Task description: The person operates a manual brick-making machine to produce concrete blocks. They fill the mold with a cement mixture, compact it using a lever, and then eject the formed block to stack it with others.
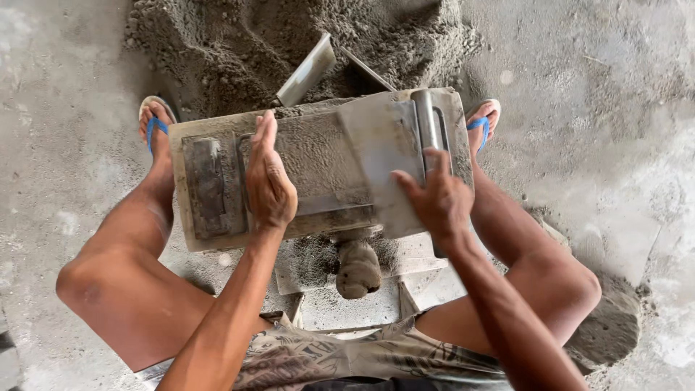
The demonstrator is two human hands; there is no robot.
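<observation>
gritty concrete floor [615, 108], cement-caked steel mould [318, 163]

The left hand [269, 181] lies edge-on over the metal mould [318, 170], so its palm and whatever sits beneath it stay hidden. The right hand [438, 197] covers the lower end of the steel handle [427, 123] on the hinged plate [387, 156]; whether the fingers close around that handle cannot be told. At twelve o'clock a shovel blade [308, 71] is half buried in the heap of grey mix [239, 43], its shaft unseen. The heap runs off the top edge. At six o'clock both forearms and the patterned shorts [318, 358] are cut by the bottom edge. Both flip-flops [153, 123] are partly hidden behind the mould.
</observation>
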